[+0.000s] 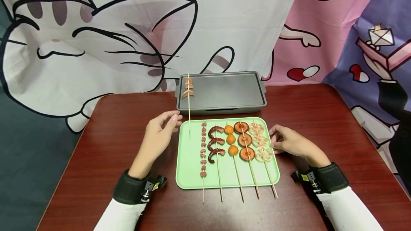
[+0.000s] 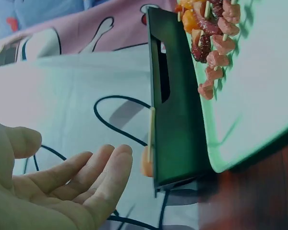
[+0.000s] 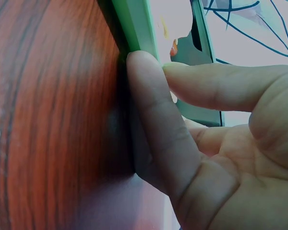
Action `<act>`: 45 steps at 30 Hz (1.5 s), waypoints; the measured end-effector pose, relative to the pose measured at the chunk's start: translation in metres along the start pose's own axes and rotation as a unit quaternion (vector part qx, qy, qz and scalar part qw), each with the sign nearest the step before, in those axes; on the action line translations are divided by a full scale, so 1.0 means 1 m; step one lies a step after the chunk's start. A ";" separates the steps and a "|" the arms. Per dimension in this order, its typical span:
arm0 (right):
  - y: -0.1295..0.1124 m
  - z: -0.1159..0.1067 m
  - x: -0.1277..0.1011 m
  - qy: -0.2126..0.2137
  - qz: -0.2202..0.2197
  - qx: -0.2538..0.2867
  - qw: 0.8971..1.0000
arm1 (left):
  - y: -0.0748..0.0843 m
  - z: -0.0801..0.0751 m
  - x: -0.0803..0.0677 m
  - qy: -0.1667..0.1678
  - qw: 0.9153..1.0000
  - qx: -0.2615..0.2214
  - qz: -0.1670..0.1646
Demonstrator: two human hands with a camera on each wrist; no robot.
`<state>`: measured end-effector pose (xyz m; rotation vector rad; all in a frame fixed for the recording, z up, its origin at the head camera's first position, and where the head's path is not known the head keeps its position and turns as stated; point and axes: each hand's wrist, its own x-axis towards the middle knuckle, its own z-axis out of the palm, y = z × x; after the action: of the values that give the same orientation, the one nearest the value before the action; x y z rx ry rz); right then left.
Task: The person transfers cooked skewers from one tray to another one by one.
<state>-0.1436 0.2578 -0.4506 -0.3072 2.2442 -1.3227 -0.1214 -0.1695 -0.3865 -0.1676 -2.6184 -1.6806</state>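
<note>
Green plastic, pale and mint-coloured — that is the rectangular tray (image 1: 187,159) lying between my hands at the near middle of the dark red wooden table (image 1: 106,124). My left hand (image 1: 158,133) hovers just beside the tray's far left corner, palm turned inward, fingers relaxed and loosely spread; it grasps nothing, and in the left wrist view the fingers (image 2: 86,175) hang in the air with the backdrop behind them. My right hand (image 1: 290,142) lies at the tray's right edge with the fingers loosely bent. In the right wrist view one finger (image 3: 151,115) lies along the tray's green rim (image 3: 134,24) against the tabletop — touching it, not gripping it.

Five wooden skewers lie side by side on the tray, handles pointing toward me and jutting over the near edge: a skewer of small pink sausage bits (image 1: 203,150), a skewer of dark red curled octopus pieces (image 1: 216,143), a skewer of three orange balls (image 1: 232,140), a skewer of brown mushroom slices (image 1: 245,140) and, nearest my right hand, a skewer of pale lotus-root slices (image 1: 260,142).

Beyond the tray, toward the far edge of the table, sits a grey rectangular metal baking pan (image 1: 224,92). One skewer of sliced sausage (image 1: 188,90) lies along its left side, its stick reaching over the pan's near rim to the green tray.
</note>
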 end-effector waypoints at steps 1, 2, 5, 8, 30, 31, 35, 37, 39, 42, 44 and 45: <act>0.000 0.000 0.000 0.000 0.001 0.000 1.000 | -0.002 0.001 0.003 0.001 1.000 -0.021 -0.009; 0.000 0.000 0.000 0.000 0.001 0.000 1.000 | -0.004 0.002 0.005 0.002 0.999 -0.041 -0.019; -0.001 0.000 -0.001 0.001 0.003 0.000 1.000 | -0.009 0.006 0.012 0.003 0.992 -0.107 -0.061; -0.002 -0.001 -0.001 0.005 0.007 0.001 1.000 | -0.016 0.011 0.019 -0.003 0.979 -0.174 -0.103; -0.002 -0.001 -0.001 0.002 0.004 -0.004 1.000 | -0.035 0.030 0.045 -0.019 0.905 -0.383 -0.186; -0.002 -0.001 -0.002 0.002 0.004 -0.004 1.000 | -0.035 0.030 0.046 -0.017 0.906 -0.381 -0.186; -0.003 -0.001 -0.002 0.004 0.004 -0.003 1.000 | -0.035 0.032 0.049 -0.012 0.913 -0.365 -0.179; -0.002 -0.001 -0.002 0.006 0.003 -0.004 1.000 | -0.035 0.033 0.050 -0.011 0.916 -0.359 -0.177; -0.001 -0.001 -0.002 0.007 0.003 -0.003 1.000 | -0.035 0.034 0.051 -0.011 0.919 -0.352 -0.175; 0.001 -0.001 -0.001 0.007 0.002 -0.003 1.000 | -0.035 0.034 0.051 -0.008 0.921 -0.349 -0.176; 0.002 -0.001 0.000 0.005 0.001 0.000 1.000 | -0.035 0.034 0.050 -0.009 0.921 -0.347 -0.176; 0.003 -0.001 0.000 0.005 0.000 0.000 1.000 | -0.035 0.033 0.050 -0.008 0.921 -0.348 -0.176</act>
<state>-0.1439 0.2596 -0.4529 -0.3007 2.2515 -1.3278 -0.1736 -0.1499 -0.4285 0.3017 -2.0134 -2.6715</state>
